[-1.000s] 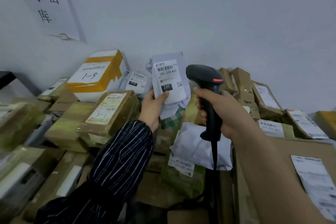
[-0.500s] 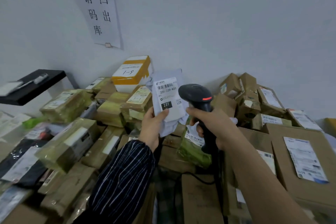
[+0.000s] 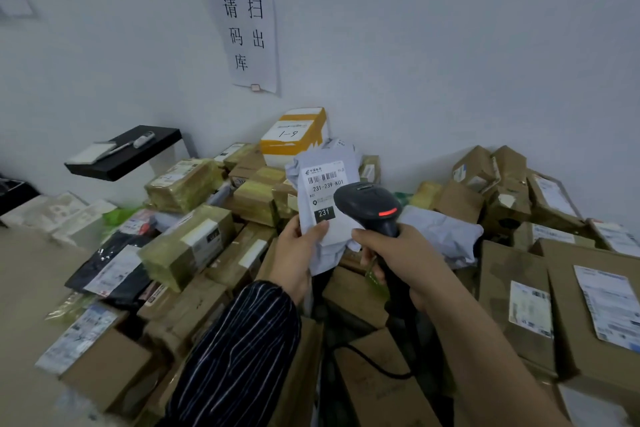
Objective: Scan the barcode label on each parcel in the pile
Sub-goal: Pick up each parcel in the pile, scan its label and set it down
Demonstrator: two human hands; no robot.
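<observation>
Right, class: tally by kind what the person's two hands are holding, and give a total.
Grey mailer parcel, in the left hand: 1
Black barcode scanner, in the right hand: 1
Total: 2

Single head view, wide-angle, faces forward-down, close above parcel pile (image 3: pixel 188 246), wall (image 3: pixel 450 62) behind.

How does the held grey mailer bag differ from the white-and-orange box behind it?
The grey mailer bag is soft, crumpled; the white-and-orange box is rigid. The bag is held by the left hand; the box rests on the pile. The bag's label is printed, the box's handwritten.
</observation>
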